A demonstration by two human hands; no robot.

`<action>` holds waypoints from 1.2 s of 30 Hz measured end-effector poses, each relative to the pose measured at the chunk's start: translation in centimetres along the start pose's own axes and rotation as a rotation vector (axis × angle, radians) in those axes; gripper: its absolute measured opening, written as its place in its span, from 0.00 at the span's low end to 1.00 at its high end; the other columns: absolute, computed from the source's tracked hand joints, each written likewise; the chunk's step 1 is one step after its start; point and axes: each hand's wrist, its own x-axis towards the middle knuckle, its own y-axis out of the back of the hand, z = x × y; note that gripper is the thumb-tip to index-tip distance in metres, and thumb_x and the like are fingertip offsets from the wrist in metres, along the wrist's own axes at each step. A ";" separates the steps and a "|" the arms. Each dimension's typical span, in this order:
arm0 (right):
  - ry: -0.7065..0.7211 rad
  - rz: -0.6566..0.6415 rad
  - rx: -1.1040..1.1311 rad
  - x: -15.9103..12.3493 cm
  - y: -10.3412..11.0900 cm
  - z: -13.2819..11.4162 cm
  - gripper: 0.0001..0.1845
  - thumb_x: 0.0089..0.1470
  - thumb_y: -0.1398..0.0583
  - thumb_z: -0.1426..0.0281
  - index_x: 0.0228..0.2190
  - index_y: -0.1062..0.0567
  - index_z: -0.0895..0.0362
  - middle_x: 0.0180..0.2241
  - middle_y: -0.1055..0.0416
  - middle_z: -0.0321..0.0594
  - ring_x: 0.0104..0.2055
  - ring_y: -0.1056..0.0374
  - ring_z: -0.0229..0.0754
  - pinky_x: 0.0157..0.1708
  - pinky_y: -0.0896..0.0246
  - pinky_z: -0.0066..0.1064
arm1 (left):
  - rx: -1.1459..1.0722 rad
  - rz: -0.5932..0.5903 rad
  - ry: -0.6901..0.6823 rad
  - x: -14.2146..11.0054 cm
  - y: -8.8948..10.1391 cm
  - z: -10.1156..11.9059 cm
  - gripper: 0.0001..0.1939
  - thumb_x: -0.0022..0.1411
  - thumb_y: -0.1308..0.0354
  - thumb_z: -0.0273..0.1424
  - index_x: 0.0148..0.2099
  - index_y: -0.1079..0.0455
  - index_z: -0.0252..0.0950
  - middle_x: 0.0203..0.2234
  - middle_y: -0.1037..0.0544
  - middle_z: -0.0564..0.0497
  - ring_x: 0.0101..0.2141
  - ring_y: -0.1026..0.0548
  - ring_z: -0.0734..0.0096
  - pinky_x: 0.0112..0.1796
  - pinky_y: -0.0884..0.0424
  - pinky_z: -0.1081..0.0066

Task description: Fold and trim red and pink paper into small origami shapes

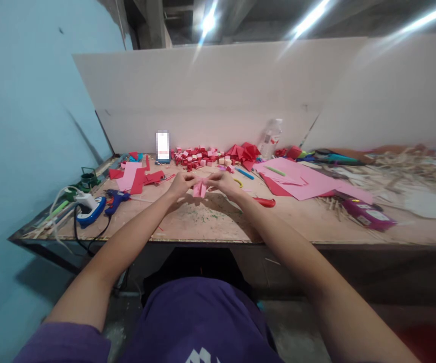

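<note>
A small folded piece of pink paper is held between my two hands, just above the wooden tabletop. My left hand pinches its left side, and my right hand grips the right side with bent fingers. Creases run down the paper's front. Behind my hands lies a heap of small red and pink folded paper cubes, with crumpled red paper at its right. Green specks are scattered on the table below the paper.
At left are a blue glue gun, a power strip with cables and red paper pieces. A phone stands at the back. Pink sheets, a plastic bottle, a red-handled tool and a purple box lie rightward.
</note>
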 end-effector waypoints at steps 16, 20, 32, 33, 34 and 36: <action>0.023 0.018 -0.048 -0.2 -0.2 -0.2 0.22 0.42 0.27 0.53 0.24 0.19 0.60 0.25 0.24 0.40 0.29 0.29 0.40 0.33 0.28 0.33 | 0.014 -0.042 -0.033 0.0 0.1 0.2 0.15 0.52 0.31 0.40 0.29 0.22 0.32 0.24 0.22 0.50 0.28 0.25 0.69 0.32 0.25 0.68; 0.062 0.006 -0.104 -0.1 -0.1 0.0 0.22 0.44 0.28 0.52 0.24 0.19 0.60 0.25 0.24 0.42 0.28 0.29 0.40 0.32 0.28 0.32 | 0.029 -0.057 -0.044 -0.2 -0.1 0.3 0.16 0.52 0.31 0.43 0.30 0.21 0.33 0.24 0.21 0.50 0.27 0.25 0.69 0.32 0.26 0.69; 0.028 -0.116 -0.131 -0.9 -0.4 -0.6 0.19 0.54 0.32 0.55 0.30 0.17 0.59 0.30 0.20 0.43 0.33 0.24 0.43 0.31 0.27 0.29 | 0.091 0.027 -0.139 -0.1 -0.1 0.3 0.12 0.59 0.37 0.39 0.32 0.23 0.34 0.26 0.22 0.52 0.30 0.27 0.70 0.35 0.30 0.71; 0.009 -0.140 -0.126 -1.0 -0.4 -0.6 0.18 0.54 0.32 0.55 0.31 0.17 0.59 0.31 0.20 0.43 0.33 0.24 0.43 0.31 0.27 0.29 | 0.092 0.031 -0.142 -0.1 -0.1 0.3 0.13 0.59 0.37 0.39 0.32 0.23 0.34 0.26 0.21 0.52 0.30 0.27 0.70 0.36 0.30 0.71; -0.005 -0.158 -0.122 -1.0 -0.4 -0.5 0.17 0.54 0.32 0.56 0.31 0.16 0.59 0.31 0.20 0.43 0.33 0.24 0.43 0.31 0.27 0.28 | 0.092 0.033 -0.144 0.0 -0.1 0.3 0.13 0.59 0.38 0.40 0.33 0.23 0.34 0.26 0.21 0.52 0.30 0.27 0.70 0.36 0.30 0.71; -0.013 -0.177 -0.112 -1.1 -0.5 -0.5 0.17 0.53 0.31 0.57 0.31 0.17 0.60 0.31 0.20 0.43 0.32 0.24 0.43 0.31 0.27 0.28 | 0.091 0.037 -0.146 0.0 -0.2 0.3 0.13 0.59 0.38 0.40 0.33 0.23 0.34 0.27 0.21 0.51 0.31 0.26 0.69 0.37 0.29 0.71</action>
